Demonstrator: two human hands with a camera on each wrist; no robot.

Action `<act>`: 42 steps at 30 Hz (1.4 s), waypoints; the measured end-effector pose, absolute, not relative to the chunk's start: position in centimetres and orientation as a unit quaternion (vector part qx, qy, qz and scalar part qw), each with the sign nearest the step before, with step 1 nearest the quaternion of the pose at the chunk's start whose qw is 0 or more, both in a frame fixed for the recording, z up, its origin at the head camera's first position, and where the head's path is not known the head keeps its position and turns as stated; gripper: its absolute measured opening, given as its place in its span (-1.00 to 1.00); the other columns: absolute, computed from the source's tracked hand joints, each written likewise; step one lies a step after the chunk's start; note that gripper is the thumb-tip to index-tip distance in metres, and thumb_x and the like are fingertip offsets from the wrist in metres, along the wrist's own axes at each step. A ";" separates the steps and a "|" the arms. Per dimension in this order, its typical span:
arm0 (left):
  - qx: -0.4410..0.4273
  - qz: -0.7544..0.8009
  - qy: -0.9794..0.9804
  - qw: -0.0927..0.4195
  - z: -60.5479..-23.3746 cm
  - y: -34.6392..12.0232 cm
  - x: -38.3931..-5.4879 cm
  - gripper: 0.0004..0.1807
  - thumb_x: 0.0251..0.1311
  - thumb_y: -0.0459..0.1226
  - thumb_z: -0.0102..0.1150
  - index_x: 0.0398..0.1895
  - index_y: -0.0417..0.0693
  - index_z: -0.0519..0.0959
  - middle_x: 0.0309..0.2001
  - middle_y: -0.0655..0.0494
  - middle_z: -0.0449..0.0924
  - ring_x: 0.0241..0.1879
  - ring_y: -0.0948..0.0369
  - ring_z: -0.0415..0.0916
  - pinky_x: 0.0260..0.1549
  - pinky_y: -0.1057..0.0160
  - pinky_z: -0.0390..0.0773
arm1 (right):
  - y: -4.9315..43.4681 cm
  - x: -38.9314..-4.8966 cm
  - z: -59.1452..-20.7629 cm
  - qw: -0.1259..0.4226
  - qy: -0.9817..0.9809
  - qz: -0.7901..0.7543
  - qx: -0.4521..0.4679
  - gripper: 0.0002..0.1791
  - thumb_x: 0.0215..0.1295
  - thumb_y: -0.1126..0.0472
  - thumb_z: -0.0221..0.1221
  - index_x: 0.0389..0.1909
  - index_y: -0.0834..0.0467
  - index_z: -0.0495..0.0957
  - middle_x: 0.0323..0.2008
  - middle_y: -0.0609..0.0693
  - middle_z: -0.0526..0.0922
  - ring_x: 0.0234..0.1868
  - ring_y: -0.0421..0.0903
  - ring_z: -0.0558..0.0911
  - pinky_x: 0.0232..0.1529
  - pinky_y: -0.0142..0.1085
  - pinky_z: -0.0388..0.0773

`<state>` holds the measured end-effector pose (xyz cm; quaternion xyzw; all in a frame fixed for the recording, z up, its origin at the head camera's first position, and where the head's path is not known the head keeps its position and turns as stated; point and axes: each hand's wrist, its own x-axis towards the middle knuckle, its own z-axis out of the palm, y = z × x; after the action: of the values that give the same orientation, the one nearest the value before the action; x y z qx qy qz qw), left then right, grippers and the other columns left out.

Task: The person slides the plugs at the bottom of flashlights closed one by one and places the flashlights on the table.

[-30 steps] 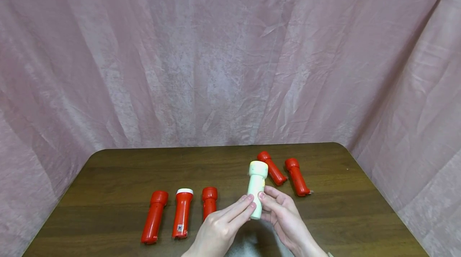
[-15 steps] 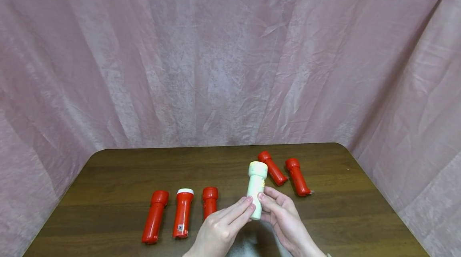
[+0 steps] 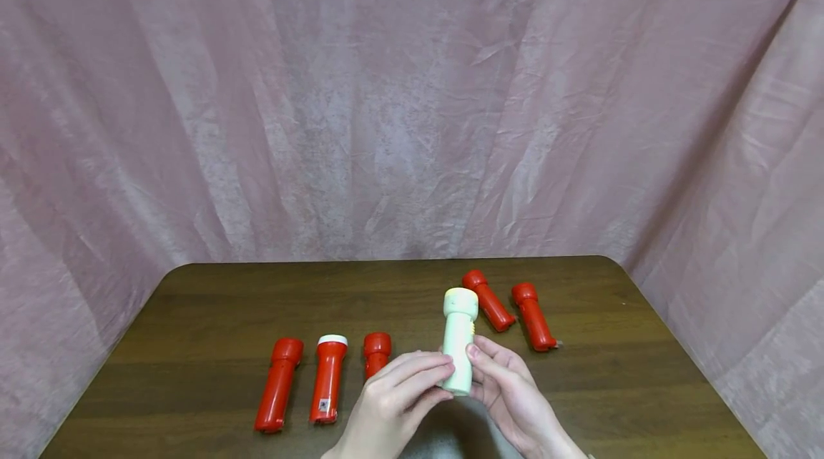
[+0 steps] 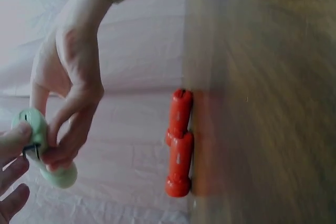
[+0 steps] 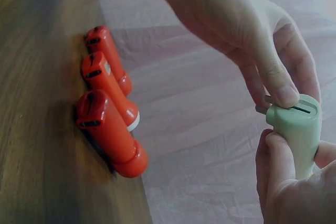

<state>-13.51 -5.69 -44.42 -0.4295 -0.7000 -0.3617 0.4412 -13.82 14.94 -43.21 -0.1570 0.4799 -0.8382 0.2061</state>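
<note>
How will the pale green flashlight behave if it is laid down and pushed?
The pale green flashlight would probably roll in a curve: its head is wider than its rounded body. It should be stiff, since it resembles hard plastic; being smooth, perhaps slippery.

I count six flashlights: one pale green flashlight [image 3: 459, 334], four all-red flashlights [image 3: 279, 384] and one white-rimmed red flashlight [image 3: 328, 380]. Of the five red ones, three lie on my left and two on my right, all on one table [image 3: 225, 309]. One sticker [image 3: 324, 405] shows on the white-rimmed one. Two metal prongs [image 5: 261, 109] stick out of the green one, which I grip with two hands: one left hand [image 3: 389, 402], one right hand [image 3: 515, 395].
</note>
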 end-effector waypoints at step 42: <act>-0.488 -0.398 -0.684 0.368 -44.9 -7.2 -14.7 -0.54 0.20 -0.18 0.50 0.10 -0.26 0.72 0.07 -0.17 0.79 0.07 -0.02 0.81 0.15 0.37 0.68 | 14.8 -13.8 -43.5 0.260 0.387 -0.856 -0.225 -0.54 0.69 0.32 -0.34 0.29 0.15 0.49 0.15 -0.09 0.76 0.12 -0.25 0.76 0.14 -0.35 0.73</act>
<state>-14.68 -7.18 -44.90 -0.4877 -0.6845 -0.3977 0.3681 -13.80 14.78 -43.49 -0.2247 0.3866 -0.8558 0.2600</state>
